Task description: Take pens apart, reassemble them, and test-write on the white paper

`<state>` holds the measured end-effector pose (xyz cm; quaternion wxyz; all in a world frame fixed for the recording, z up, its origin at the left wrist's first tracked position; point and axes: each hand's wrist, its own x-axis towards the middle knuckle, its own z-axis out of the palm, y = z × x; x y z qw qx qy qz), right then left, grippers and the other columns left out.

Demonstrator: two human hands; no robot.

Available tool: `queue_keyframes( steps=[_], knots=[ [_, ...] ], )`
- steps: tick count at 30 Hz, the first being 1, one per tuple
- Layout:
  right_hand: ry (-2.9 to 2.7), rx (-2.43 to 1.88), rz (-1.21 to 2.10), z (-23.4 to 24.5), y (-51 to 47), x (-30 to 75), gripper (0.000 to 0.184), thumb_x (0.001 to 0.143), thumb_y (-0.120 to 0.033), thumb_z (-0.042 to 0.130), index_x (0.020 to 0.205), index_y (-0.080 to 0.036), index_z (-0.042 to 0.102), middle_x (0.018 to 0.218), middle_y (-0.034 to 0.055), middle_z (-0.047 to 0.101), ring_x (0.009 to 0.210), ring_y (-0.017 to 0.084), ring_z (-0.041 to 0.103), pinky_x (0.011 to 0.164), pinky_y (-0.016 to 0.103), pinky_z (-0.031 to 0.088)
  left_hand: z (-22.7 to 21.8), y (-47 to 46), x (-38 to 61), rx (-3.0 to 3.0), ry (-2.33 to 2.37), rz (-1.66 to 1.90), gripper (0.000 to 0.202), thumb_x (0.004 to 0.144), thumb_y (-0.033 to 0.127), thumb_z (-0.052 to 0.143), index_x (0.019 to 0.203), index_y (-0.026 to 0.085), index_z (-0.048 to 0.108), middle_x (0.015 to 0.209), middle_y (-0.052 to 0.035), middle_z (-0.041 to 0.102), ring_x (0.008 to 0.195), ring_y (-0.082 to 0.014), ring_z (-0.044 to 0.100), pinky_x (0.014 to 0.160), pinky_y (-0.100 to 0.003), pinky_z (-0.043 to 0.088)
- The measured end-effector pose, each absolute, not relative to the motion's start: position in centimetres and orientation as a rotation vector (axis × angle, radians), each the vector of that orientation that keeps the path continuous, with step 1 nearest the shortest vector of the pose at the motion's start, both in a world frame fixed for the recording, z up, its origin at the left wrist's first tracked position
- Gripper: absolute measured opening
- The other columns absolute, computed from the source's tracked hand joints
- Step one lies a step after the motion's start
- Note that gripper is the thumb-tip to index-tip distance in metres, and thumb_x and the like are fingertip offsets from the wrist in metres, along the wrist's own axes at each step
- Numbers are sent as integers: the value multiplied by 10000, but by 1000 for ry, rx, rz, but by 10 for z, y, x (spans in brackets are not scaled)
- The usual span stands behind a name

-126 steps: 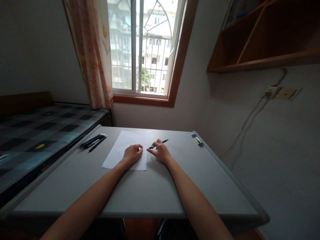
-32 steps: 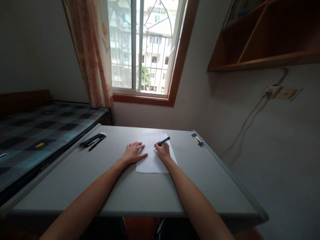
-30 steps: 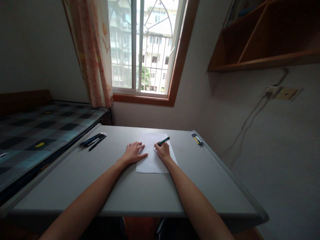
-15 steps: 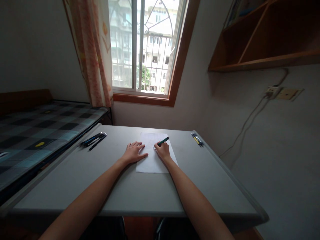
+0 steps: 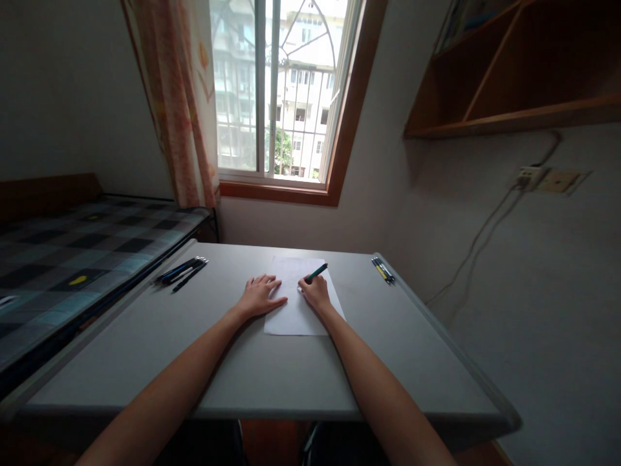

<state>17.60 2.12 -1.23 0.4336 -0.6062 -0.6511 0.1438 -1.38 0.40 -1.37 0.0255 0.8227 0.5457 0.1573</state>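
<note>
A white sheet of paper (image 5: pixel 295 318) lies on the pale table, with faint marks on its far part that are too small to read. My left hand (image 5: pixel 260 296) rests flat across the sheet's left edge, fingers spread and holding nothing. In my right hand (image 5: pixel 316 292) is a dark green pen (image 5: pixel 317 271), pinched between thumb and fingers. The pen slants up to the right, its lower end at the paper just right of the sheet's middle. My fingers partly hide the tip.
Several dark pens (image 5: pixel 182 273) lie in a bunch at the table's far left. A few more pens (image 5: pixel 383 270), one of them yellow, are near the right edge of the table (image 5: pixel 388 362). A checked bed (image 5: pixel 97 252) stands at left; a wooden shelf (image 5: pixel 514 120) hangs upper right.
My right hand and the pen have shifted very slightly, a touch to the left and away from me. My left hand and the paper stay in place.
</note>
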Motion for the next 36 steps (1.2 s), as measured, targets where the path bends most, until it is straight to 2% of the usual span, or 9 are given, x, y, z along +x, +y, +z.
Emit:
queue_keyframes(
  steps=[27,36],
  knots=[
    [-1587,-1515,376,-11,20,175,196,698,-240,491,598,-156,635,564,61,656,602,170,638,592,198,426,-10,1,-13,2519,1690,472,624,713,682,396,1211,317,485,1323,-41,434,1236,-269,330,1015,-456,197],
    [-1597,-1515,360,-11,19,175,192,676,-229,501,548,-154,622,525,55,638,576,165,628,571,195,414,-10,2,-13,2509,1685,476,622,717,677,395,1215,314,481,1327,-42,430,1243,-264,319,1019,-449,191]
  ],
)
